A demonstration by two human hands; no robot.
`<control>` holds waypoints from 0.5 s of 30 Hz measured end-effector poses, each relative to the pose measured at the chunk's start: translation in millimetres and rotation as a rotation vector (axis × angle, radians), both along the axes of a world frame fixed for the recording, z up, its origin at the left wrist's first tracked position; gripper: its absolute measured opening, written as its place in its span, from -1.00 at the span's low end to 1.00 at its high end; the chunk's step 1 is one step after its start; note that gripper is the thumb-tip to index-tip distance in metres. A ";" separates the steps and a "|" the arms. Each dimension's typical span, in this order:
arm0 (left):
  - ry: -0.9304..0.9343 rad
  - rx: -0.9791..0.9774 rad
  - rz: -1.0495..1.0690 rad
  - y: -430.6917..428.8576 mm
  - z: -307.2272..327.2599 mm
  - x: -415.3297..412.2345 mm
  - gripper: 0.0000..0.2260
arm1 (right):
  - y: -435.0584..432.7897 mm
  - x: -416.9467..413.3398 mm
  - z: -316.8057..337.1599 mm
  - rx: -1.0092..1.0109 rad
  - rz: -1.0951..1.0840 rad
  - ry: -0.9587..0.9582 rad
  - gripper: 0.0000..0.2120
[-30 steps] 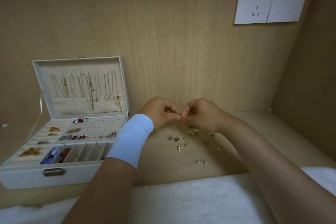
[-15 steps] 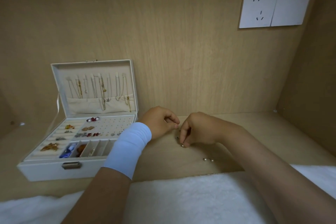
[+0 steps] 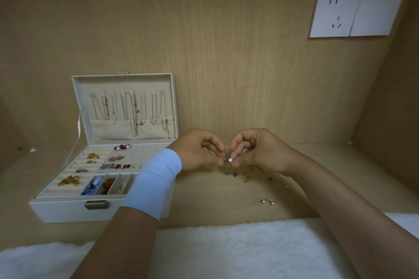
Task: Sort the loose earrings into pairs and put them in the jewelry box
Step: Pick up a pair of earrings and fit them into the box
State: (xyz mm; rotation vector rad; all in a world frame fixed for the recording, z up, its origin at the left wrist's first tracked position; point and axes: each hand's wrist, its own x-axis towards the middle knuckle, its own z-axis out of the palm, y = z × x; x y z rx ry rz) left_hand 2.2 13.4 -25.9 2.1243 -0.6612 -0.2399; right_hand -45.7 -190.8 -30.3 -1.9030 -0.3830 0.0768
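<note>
Head view: right hand (image 3: pixel 256 152) pinches crystal stud (image 3: pixel 230 159); left hand (image 3: pixel 197 152) pinches small silver earring (image 3: pixel 223 157).

White jewelry box (image 3: pixel 68 208) stands open at the left of the surface (image 3: pixel 204 206), with stored earrings (image 3: pixel 118 166) set in its tray. Loose earrings (image 3: pixel 246 178) lie scattered to its right, a pearl pair (image 3: pixel 267 201) nearest the front edge. Right hand (image 3: pixel 256 152) pinches a crystal stud (image 3: pixel 230 159); left hand (image 3: pixel 199 152) pinches a small silver piece (image 3: pixel 223 157).

Cream jewelry box (image 3: pixel 63 210), pale-blue wristband (image 3: pixel 154 181) (plain), white towel (image 3: pixel 226 251)
</note>
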 end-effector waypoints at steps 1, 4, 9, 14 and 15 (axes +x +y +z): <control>0.005 -0.013 -0.003 1.4 0.5 -0.8 -0.76 | 2.4 -2.4 2.6 0.026 -0.002 0.004 -0.75; -0.009 -0.038 -0.015 2.8 2.3 -4.5 -0.76 | 7.0 -5.8 6.2 0.037 -0.001 -0.029 -0.75; -0.035 -0.088 -0.025 4.3 6.9 -9.8 -0.76 | 8.6 -1.5 6.5 0.017 -0.039 -0.123 -0.77; -0.084 -0.151 -0.018 15.8 8.9 -13.7 -0.77 | 20.4 -3.9 15.6 0.064 -0.121 -0.140 -0.81; -0.092 -0.169 -0.016 20.3 10.0 -14.1 -0.78 | 25.0 -3.3 17.9 0.086 -0.131 -0.134 -0.82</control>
